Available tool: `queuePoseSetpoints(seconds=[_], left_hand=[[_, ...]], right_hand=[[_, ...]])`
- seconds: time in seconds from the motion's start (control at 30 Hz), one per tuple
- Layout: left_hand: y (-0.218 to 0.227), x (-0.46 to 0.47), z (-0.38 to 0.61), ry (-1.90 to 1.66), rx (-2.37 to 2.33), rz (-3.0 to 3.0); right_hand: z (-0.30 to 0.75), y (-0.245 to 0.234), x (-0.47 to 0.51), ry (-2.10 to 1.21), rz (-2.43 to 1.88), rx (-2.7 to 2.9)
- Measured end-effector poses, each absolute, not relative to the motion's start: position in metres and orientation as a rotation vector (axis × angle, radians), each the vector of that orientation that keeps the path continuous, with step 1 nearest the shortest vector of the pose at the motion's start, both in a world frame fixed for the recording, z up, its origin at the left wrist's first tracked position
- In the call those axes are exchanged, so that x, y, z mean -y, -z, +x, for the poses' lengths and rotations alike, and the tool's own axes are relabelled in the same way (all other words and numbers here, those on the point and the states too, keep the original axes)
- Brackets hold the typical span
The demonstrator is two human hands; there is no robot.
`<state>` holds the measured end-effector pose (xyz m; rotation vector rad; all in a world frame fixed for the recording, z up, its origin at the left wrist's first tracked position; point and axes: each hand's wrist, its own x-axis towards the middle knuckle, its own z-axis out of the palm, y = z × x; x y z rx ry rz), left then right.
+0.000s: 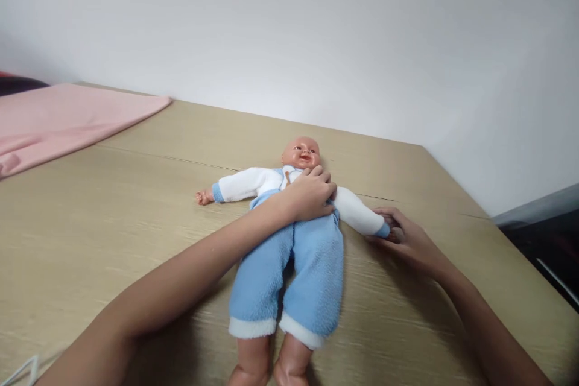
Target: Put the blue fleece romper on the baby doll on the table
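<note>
- A flat pink fabric cloth [67,120] lies at the far left of the pale wooden table [136,205].
- A baby doll [312,253] in a white-and-blue fleece suit lies face-up mid-table. It is probably light and floppy, with a hard plastic head, so best held by the torso.
- The left hand [310,196] rests palm-down on its chest, fingers loosely curved.
- The right hand [409,241] pinches its wrist at the blue cuff.

Light: bright, even, from above.
Shadows: faint, soft-edged, under the right hand [409,241] on the pale wood-grain tabletop [136,211].
Focus: sharp centre, softer bottom edge.
Distortion: wide-angle stretch at borders.
</note>
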<state>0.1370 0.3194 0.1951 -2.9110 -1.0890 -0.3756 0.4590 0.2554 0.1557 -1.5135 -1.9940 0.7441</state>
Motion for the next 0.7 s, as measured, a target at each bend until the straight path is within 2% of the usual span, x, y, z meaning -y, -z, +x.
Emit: queuePoseSetpoints(seconds=[0.1, 0.3, 0.43, 0.6, 0.7], left_hand=[[-0.191, -0.318, 0.138, 0.404, 1.111, -2.87], [-0.192, -0.317, 0.137, 0.552, 1.052, -2.948], [-0.197, -0.316, 0.126, 0.764, 0.729, -3.1], [-0.2, -0.312, 0.115, 0.858, 0.444, -3.096], [-0.198, -0.309, 0.114, 0.91, 0.315, -3.087]], right_hand=[[0.453, -0.157, -0.257, -0.784, -1.458, 1.801], [0.422, -0.167, -0.268, -0.63, -1.286, 1.529], [0.39, -0.182, -0.28, -0.647, -1.2, 1.567], [0.361, -0.187, -0.288, -0.771, -1.169, 1.66], [0.345, -0.182, -0.284, -0.686, -1.103, 1.819]])
